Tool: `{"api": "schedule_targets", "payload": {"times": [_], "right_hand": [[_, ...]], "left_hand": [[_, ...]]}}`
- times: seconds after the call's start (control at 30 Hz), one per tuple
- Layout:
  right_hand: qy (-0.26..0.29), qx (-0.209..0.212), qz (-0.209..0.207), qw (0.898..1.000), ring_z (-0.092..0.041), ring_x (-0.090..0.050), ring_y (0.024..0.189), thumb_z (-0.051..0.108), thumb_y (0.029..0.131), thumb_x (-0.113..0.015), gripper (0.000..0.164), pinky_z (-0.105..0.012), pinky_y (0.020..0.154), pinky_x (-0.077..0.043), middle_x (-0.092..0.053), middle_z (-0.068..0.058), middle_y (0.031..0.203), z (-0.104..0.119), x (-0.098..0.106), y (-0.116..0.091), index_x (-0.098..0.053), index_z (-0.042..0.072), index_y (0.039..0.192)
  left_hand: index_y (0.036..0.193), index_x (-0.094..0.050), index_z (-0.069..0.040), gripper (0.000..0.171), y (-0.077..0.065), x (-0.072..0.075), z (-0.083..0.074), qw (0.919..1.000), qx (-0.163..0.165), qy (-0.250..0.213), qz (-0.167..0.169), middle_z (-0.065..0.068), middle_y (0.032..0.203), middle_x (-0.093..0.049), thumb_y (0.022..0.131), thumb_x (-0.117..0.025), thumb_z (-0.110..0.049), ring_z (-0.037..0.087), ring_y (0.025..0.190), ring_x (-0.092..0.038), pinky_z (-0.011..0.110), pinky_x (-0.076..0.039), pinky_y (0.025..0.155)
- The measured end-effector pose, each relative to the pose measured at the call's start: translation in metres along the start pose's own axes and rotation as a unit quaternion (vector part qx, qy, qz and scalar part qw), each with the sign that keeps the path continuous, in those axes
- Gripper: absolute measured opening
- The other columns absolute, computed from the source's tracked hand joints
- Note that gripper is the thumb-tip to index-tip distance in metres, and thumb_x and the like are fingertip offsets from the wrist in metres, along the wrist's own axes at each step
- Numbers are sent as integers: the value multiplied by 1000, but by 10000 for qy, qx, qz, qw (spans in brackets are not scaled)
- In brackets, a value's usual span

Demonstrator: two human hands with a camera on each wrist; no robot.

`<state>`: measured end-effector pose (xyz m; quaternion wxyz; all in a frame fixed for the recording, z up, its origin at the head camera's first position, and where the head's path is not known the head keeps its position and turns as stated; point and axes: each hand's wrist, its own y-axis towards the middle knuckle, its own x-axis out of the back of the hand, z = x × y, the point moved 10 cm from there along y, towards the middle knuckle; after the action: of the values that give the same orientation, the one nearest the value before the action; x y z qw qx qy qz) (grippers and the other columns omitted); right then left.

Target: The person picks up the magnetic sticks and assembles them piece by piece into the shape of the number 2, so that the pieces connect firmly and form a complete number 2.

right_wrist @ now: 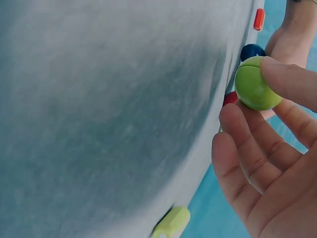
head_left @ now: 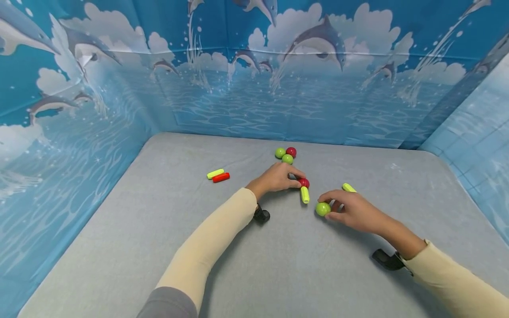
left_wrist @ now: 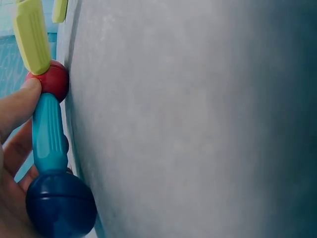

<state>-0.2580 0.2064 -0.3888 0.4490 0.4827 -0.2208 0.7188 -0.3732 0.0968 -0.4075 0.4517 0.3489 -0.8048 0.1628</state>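
In the head view my left hand (head_left: 278,178) grips a red ball (head_left: 304,183) from which a yellow-green ribbed stick (head_left: 305,194) points toward me. The left wrist view shows the thumb on that ball, plus a light-blue stick (left_wrist: 48,131) running from it to a dark blue ball (left_wrist: 61,204) near the palm. My right hand (head_left: 354,210) pinches a green ball (head_left: 323,209) between thumb and fingers, just right of the joined pieces. Behind the right hand lies another yellow-green stick (head_left: 348,187), partly hidden by it.
Two green balls, one nearer (head_left: 287,159), and a red ball (head_left: 291,152) cluster beyond my left hand. To its left, a yellow-green stick (head_left: 215,173) lies beside a red stick (head_left: 221,177). Dolphin-print curtains (head_left: 246,97) border the grey table (head_left: 159,221) at back and sides.
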Motion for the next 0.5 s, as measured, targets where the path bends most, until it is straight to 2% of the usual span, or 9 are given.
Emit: {"api": "schedule_targets", "payload": {"times": [0.13, 0.33, 0.5], "right_hand": [[86, -37, 47, 9999, -8, -66, 85, 11, 84, -78, 40, -28, 73, -56, -70, -7, 115, 0, -1, 3, -65, 7, 121], [155, -24, 118, 9998, -7, -66, 86, 9, 84, -77, 38, -26, 74, -56, -70, -6, 115, 0, -4, 5, -66, 6, 120], [182, -26, 149, 9997, -7, -66, 86, 9, 84, -78, 39, -27, 73, -56, -70, -6, 115, 0, -4, 7, -65, 6, 121]], "left_hand": [[126, -70, -24, 34, 0, 0, -1, 10000, -26, -32, 45, -3, 128, -70, 93, -71, -26, 10, 117, -63, 25, -51, 93], [131, -66, -24, 38, -1, -3, 0, 9994, -37, -70, 326, -3, 134, -66, 94, -68, -19, 11, 112, -62, 24, -52, 88], [133, -65, -22, 40, -1, -4, -1, 9989, -67, -148, 439, -1, 137, -64, 94, -66, -14, 15, 120, -62, 28, -51, 98]]}}
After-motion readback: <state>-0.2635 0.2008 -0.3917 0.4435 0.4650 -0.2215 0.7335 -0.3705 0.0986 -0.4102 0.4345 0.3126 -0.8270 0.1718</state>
